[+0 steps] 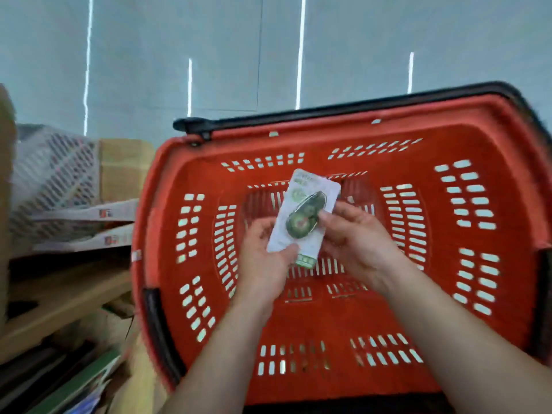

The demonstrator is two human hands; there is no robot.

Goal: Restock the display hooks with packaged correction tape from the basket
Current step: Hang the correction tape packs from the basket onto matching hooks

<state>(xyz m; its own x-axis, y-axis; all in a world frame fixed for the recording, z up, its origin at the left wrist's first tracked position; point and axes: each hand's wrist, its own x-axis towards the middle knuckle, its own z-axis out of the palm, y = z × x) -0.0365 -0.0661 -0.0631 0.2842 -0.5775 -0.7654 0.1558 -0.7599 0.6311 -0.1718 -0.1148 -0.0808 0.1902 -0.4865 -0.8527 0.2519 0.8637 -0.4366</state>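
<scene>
Over the middle of the frame, above the red basket (448,294), I pinch one pack of correction tape (304,215) between both hands, my left hand (264,261) at its lower edge, my right hand (355,243) on its right side. Its print is too blurred to read, and my fingers hide its bottom corner.

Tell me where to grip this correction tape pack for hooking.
Pinch the correction tape pack by its flat near end, from below, like the left hand; the blister bulges mid-card, and the far end probably needs to stay free for the hook.
</scene>
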